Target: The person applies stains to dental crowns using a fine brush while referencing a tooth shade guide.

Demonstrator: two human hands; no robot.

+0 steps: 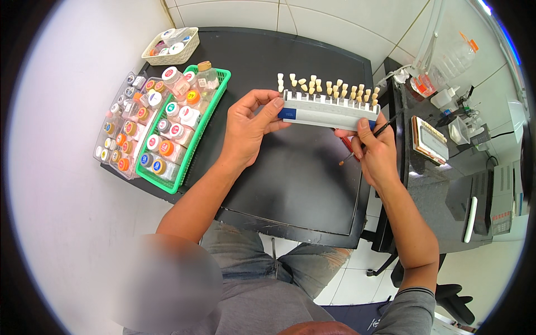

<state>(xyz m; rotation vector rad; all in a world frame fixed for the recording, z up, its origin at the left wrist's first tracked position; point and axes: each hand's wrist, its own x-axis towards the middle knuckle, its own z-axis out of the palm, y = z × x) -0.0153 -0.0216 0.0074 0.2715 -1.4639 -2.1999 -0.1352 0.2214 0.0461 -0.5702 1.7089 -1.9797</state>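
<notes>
Above the black table, a dental shade guide (329,114) is held up level between my two hands. It is a long silver-white holder with blue ends, and tooth-shaped tabs (345,90) in cream and yellowish shades stand along its top. My left hand (248,125) pinches the left end between thumb and fingers. At the right end, my right hand (377,146) grips the holder, thumb in front. A thin dark-handled brush (383,129) also sits in the right hand, its orange-brown tip pointing down left. Beside that tip is a red object (349,144), partly hidden.
On the left, a green basket (184,176) and a clear tray (103,146) hold many capped jars. A cream basket (190,51) stands at the far left. Rightward, a dark counter (435,206) bears another shade guide (429,139), plastic bottles (445,99) and a grey device (502,195).
</notes>
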